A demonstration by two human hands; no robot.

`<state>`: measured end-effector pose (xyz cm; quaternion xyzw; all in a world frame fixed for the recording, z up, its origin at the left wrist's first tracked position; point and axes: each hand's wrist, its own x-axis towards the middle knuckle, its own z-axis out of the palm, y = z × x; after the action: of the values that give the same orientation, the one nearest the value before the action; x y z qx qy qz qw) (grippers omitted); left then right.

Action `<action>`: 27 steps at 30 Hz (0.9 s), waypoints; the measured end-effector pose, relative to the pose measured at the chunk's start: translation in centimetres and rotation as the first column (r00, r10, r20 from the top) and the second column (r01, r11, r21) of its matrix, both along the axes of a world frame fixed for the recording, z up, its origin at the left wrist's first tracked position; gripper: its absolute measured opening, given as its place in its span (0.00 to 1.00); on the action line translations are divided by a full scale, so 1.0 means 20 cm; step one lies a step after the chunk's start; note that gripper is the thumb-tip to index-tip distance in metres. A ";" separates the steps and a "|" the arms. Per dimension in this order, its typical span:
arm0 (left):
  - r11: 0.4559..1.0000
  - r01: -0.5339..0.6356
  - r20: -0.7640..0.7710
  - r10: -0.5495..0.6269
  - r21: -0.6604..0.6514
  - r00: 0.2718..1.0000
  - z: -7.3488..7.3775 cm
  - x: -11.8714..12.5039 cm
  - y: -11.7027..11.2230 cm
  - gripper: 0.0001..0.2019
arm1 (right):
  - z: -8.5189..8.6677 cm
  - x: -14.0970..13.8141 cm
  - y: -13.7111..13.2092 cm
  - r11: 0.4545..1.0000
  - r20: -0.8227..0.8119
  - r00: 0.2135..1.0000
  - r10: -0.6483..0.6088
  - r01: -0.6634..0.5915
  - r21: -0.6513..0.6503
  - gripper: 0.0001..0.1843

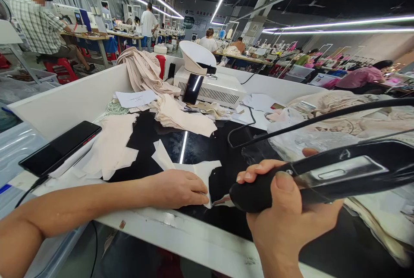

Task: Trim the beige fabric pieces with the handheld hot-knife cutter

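At the near edge of the desk (144, 140), around its middle, a cream piece (206, 172) of cloth lies on the glossy black top. The left hand (179, 189) rests palm down on the piece, fingertips at its near end; whether the fingers pinch the cloth or only press it cannot be told. The right hand (284, 217) is clamped around the handle of a black tool (343, 174), whose narrow metal tip points at the piece's near right corner; contact between tip and cloth cannot be confirmed. The two hands are apart. Behind the piece, toward the back edge, lies a stack (187, 118) of cut cloth. A pile (110, 144) of pale pieces occupies the left side, just beside a black phone (61, 146) near the left edge. A printed sheet (136, 98) and a green cord bundle (115, 108) lie farther back on the left. Pink cloth (142, 69) hangs over the rim at the back left corner. At the back edge stands a vented white box (210, 88), a second phone (193, 89) upright before it. A clear bag (300, 140) lies at the right side, crossed by a black cable (307, 123).
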<state>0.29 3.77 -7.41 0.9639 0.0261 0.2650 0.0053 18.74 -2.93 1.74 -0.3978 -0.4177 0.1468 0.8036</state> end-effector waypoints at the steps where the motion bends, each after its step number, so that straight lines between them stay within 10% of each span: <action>1: 1.000 0.001 0.000 -0.001 -0.003 1.000 0.00 0.00 0.00 0.09 | -0.01 0.01 0.00 1.000 -0.003 1.000 0.015 -0.015 0.003 0.29; 27: 0.989 0.052 0.019 -0.050 -0.135 0.999 0.06 -0.03 -0.05 0.18 | 0.00 -0.02 -0.10 0.990 0.034 0.998 0.055 -0.050 -0.133 0.21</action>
<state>-0.36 2.86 -6.24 0.9596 0.0191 0.2697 0.0777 18.32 -4.99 1.84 -0.4416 -0.4323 0.1876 0.7635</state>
